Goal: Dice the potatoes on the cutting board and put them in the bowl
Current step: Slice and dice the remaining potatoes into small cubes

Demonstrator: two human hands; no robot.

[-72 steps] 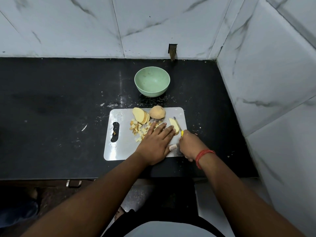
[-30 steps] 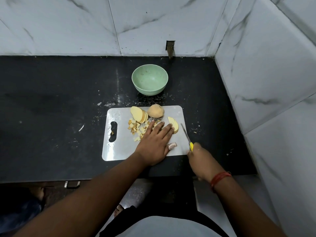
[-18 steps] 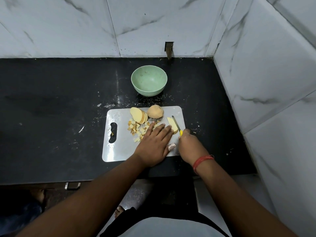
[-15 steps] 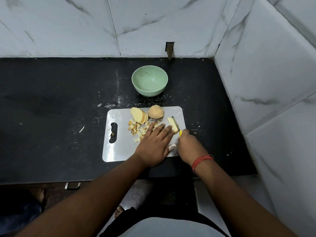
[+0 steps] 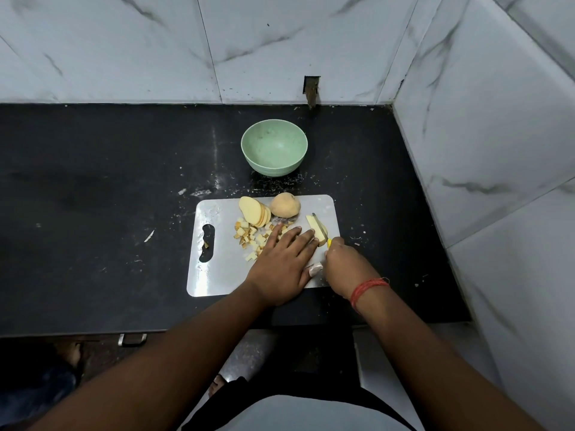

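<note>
Your left hand [image 5: 281, 262] presses flat, fingers straight, on potato slices [image 5: 317, 229] on the cutting board [image 5: 217, 275]. Your right hand [image 5: 348, 267] has its grip closed round the knife [image 5: 320, 228], blade on the slices. Bowl [image 5: 274, 151] stands beyond the board on the table [image 5: 93, 197].

Black stone countertop [image 5: 93, 188], dusted with pale specks and smears, densest near its middle; one small white sliver [image 5: 149, 235] lies on it apart from the rest. White marble-look wall tiles [image 5: 124, 48] with grey veining behind and on the right side. Small rectangular cutout [image 5: 311, 88] in the back wall just above the counter. Metal handle [image 5: 132, 339] under the counter's front edge.
</note>
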